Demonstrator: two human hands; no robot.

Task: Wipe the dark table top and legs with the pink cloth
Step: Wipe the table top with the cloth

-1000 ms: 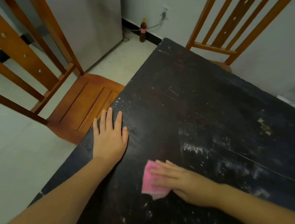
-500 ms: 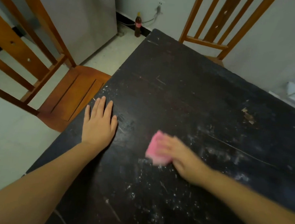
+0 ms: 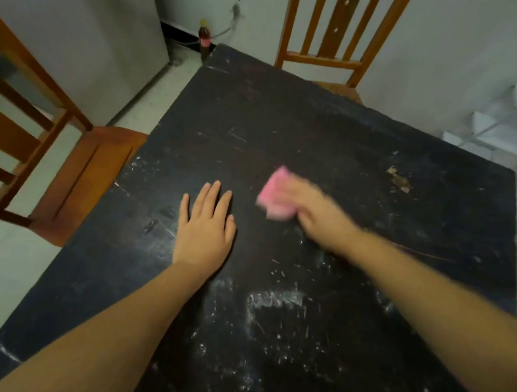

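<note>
The dark table top (image 3: 302, 131) fills the middle of the view, scratched and flecked with white marks toward its near side. My right hand (image 3: 317, 214) presses the pink cloth (image 3: 274, 194) flat onto the middle of the top; the hand is blurred by motion. My left hand (image 3: 206, 232) lies palm down on the top, fingers spread, a little left of the cloth and holding nothing. The table legs are hidden under the top.
A wooden chair (image 3: 77, 169) stands at the table's left edge, and another wooden chair (image 3: 331, 37) at the far edge. A brown bottle (image 3: 204, 40) stands on the floor by the wall. A chipped patch (image 3: 400, 180) marks the top at right. White shelving (image 3: 504, 125) sits far right.
My right hand has slid the pink cloth away from me, from the near part of the top toward its middle. The left hand stays flat on the top. The view has shifted.
</note>
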